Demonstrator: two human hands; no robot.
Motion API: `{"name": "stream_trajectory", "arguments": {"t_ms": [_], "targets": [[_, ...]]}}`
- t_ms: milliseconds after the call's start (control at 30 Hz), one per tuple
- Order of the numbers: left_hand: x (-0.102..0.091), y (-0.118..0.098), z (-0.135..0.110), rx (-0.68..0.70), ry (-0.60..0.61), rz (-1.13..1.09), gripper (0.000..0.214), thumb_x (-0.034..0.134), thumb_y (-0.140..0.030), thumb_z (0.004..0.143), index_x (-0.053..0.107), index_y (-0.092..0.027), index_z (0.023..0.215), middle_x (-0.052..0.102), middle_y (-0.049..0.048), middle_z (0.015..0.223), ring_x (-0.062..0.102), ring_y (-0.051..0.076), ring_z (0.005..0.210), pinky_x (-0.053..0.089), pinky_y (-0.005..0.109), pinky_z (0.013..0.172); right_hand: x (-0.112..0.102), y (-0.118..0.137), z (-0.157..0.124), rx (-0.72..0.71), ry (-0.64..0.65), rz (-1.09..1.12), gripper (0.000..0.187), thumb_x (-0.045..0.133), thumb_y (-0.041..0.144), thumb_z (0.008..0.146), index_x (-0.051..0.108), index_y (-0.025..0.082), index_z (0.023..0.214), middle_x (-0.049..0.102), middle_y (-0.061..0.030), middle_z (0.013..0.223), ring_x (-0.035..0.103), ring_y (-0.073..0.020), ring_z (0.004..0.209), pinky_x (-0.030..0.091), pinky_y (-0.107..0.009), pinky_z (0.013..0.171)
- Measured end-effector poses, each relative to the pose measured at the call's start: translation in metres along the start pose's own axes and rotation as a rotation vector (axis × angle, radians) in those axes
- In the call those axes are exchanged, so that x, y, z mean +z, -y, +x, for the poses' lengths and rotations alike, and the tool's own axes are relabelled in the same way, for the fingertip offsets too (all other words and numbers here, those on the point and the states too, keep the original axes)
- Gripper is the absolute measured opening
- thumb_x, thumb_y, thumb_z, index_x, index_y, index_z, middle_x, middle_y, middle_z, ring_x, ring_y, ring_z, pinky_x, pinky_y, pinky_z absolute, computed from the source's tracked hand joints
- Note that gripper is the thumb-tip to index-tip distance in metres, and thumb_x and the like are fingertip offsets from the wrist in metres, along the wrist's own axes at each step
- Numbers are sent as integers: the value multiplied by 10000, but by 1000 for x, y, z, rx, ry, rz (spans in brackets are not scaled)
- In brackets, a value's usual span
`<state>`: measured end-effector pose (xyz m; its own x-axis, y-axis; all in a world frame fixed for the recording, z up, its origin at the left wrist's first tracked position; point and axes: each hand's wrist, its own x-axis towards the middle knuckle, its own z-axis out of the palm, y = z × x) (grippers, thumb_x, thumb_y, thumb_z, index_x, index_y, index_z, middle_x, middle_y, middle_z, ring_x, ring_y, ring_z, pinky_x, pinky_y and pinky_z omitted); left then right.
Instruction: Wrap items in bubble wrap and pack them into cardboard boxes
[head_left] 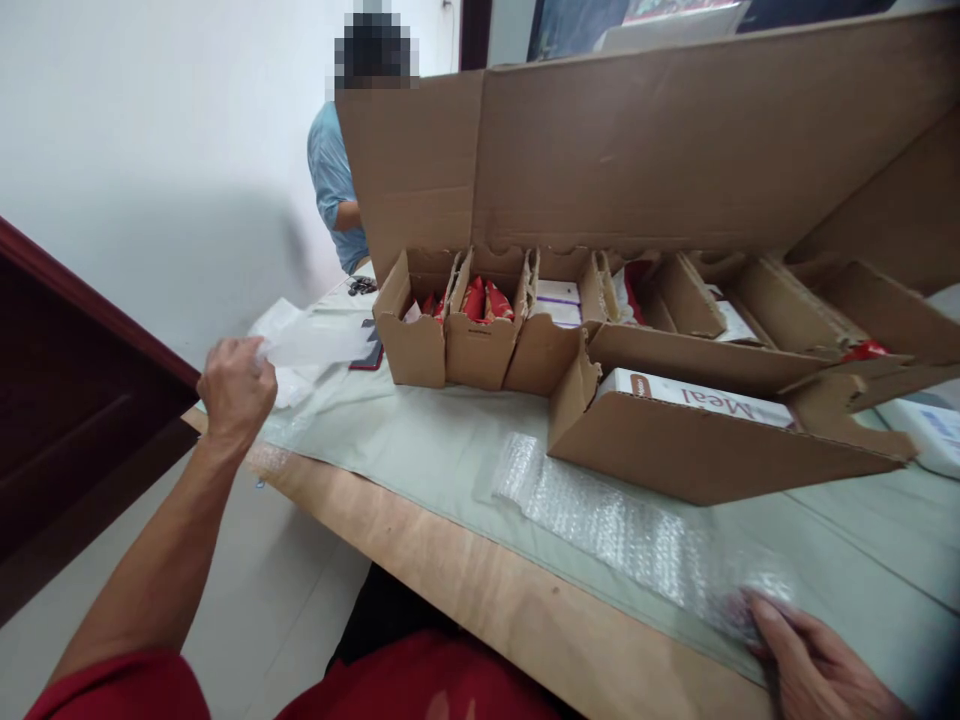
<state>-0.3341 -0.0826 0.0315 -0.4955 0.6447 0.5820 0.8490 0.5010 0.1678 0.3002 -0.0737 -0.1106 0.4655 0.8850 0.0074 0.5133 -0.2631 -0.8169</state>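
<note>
My left hand is closed on a clear plastic bag at the table's left end, lifting it just above the surface. My right hand rests at the near right with its fingers pressed on the end of a strip of bubble wrap that lies across the pale green cloth. Behind the wrap stands a big cardboard box with raised flaps. Small open cartons in it hold red packets and white boxes.
The wooden table edge runs diagonally near me. A person in a blue shirt stands behind the box at the far left. Dark wooden furniture is at the left. A white item lies at the right.
</note>
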Motion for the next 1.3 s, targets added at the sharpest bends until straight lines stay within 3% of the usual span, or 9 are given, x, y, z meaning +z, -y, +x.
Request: {"name": "stream_trajectory", "arguments": {"t_ms": [100,367,500,600,700,800,1000,1167,1300], "targets": [[19,0,15,-78,14,53,448,449,-194,904,628,-133,1310,607,195,1267,544,410,1242,441,515,1009,-1,18,-10,44,-28,-27,198,704,532,701,712,340,748,775,-120,938,724,-371,982,563,-484,829],[78,1,-13,47,505,69,569,544,-524,871,667,-147,1280,663,224,1317,555,430,1281,381,611,1076,2,27,-15,19,-49,7,409,658,597,674,732,230,839,786,-124,995,696,-391,1046,555,-505,934],[69,-10,-36,149,325,51,626,540,-513,879,600,-102,1347,475,289,1517,409,459,1427,259,689,1144,7,19,-14,-7,-65,63,429,663,596,665,749,211,834,781,-80,893,710,-331,928,565,-458,894],[59,-55,-75,425,208,-246,470,543,-465,909,650,-151,1241,590,224,1402,523,397,1340,381,590,1127,7,18,-14,-11,-30,158,424,693,576,677,766,198,856,785,-71,899,705,-285,899,565,-401,853],[47,-129,-130,741,310,-531,354,564,-374,937,651,-203,1234,585,167,1428,493,348,1385,396,535,1145,3,23,-18,-9,29,244,420,721,569,701,777,185,864,779,-76,864,694,-247,815,566,-351,747],[43,-203,-170,817,446,-599,496,660,-392,879,609,-187,1328,525,196,1494,453,380,1411,373,560,1149,-6,33,-24,-51,104,313,388,750,551,717,779,189,852,781,-78,856,700,-231,793,573,-326,723],[66,-264,-169,355,760,-680,583,699,-213,748,620,-183,1325,649,185,1346,561,392,1269,369,586,1105,-35,38,-27,-176,213,326,309,761,509,760,769,202,797,773,-64,803,707,-213,760,578,-287,708],[58,-236,-153,102,917,-915,512,634,-314,797,607,-145,1279,754,103,1016,717,263,925,561,411,856,-50,27,-24,-129,110,357,275,761,473,758,749,202,800,769,-55,805,697,-205,744,573,-281,690],[32,-211,-154,-513,1167,-1392,498,850,-334,583,684,-144,1012,752,59,861,717,227,743,581,329,695,-47,23,-22,-158,160,345,251,727,451,792,721,201,775,726,-34,746,650,-183,687,539,-277,655]]}}
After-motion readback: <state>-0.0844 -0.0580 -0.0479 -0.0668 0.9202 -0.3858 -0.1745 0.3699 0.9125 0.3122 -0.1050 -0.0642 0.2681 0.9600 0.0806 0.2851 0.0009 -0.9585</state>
